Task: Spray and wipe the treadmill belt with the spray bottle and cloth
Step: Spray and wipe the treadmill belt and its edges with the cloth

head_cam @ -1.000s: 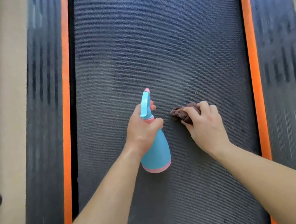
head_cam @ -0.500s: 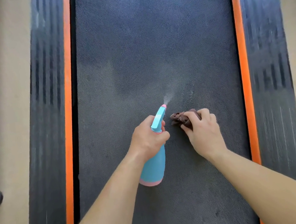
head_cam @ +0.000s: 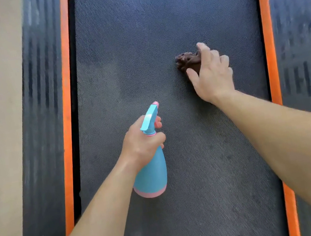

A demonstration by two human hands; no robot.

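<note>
Pressing the bunched brown cloth (head_cam: 187, 62) onto the treadmill belt (head_cam: 138, 39), the right hand (head_cam: 212, 74) grips it for scrubbing; the left hand (head_cam: 144, 142) clasps the blue spray bottle (head_cam: 152, 171), nozzle forward, ready.

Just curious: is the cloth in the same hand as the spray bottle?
No, the left hand grips the blue spray bottle; the right hand holds the brown cloth.

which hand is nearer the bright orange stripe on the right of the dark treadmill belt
Right. The right hand, gripping a crumpled brown cloth, lies left of the orange stripe; the left hand, holding a blue plastic spray bottle, is farther left.
</note>
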